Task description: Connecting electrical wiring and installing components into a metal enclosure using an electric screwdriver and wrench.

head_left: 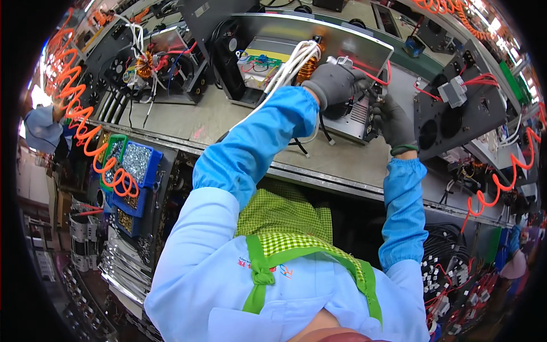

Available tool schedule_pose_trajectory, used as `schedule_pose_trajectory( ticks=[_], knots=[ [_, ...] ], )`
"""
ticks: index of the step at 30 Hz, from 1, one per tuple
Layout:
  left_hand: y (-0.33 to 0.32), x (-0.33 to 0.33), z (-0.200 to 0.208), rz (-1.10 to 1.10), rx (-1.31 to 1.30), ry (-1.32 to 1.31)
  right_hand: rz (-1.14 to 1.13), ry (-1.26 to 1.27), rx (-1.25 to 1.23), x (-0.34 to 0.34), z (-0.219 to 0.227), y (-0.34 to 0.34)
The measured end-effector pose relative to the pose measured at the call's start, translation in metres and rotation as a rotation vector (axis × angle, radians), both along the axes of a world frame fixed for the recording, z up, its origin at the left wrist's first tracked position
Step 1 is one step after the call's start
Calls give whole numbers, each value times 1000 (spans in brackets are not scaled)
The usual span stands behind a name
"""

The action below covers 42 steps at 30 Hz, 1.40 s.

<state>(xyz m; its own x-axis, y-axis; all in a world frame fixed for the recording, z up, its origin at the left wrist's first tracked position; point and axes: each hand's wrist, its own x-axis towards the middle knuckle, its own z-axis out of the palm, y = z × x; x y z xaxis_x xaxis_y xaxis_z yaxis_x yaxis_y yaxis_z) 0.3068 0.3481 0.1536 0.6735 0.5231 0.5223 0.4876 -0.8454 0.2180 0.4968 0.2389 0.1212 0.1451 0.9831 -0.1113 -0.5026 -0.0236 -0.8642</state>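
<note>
Evidently the weight will lie in the uncovered metal housing (356,44), which sits on the grey workbench (196,126) in front of the person, between two other partly built units (149,74) (459,117). Its bare sheet walls look stiff and smooth, probably a little slippery under a knit glove, and their edges may be sharp; with a copper-wound coil (307,69) and a green circuit board (263,61) inside, the whole thing is likely heavy enough to want two hands. To shift it, the sound hold would be low on the frame, one hand near the black end panel (229,85) and one at the opposite end, never by the board or the coil, which look the fragile parts. The bundle of white cables (297,58) should be soft and springy (it arches over the coil and trails past the near edge), so it could snag on a sleeve; the thin red wire (390,74) will bend easily but should not be tugged. Both hands are gloved at the housing's right end: the left hand (337,85) has its fingers curled, the right hand (394,121) is bent inward beside it, and whether either pinches something small I cannot tell.
</note>
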Motion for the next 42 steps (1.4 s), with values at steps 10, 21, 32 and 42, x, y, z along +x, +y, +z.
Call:
schedule_pose_trajectory(
  ticks=[10, 21, 32, 42],
  knots=[
    [16, 30, 25, 73, -169, 303, 43, -2, -65, 21, -37, 41],
    [20, 30, 50, 135, -157, 445, 239, -102, -150, 14, -40, 56],
    [13, 31, 74, -22, -122, 649, 344, -129, 88, 18, -76, 71],
    [4, 17, 81, 115, -73, 634, 367, -391, 169, 16, -69, 69]
  ],
)
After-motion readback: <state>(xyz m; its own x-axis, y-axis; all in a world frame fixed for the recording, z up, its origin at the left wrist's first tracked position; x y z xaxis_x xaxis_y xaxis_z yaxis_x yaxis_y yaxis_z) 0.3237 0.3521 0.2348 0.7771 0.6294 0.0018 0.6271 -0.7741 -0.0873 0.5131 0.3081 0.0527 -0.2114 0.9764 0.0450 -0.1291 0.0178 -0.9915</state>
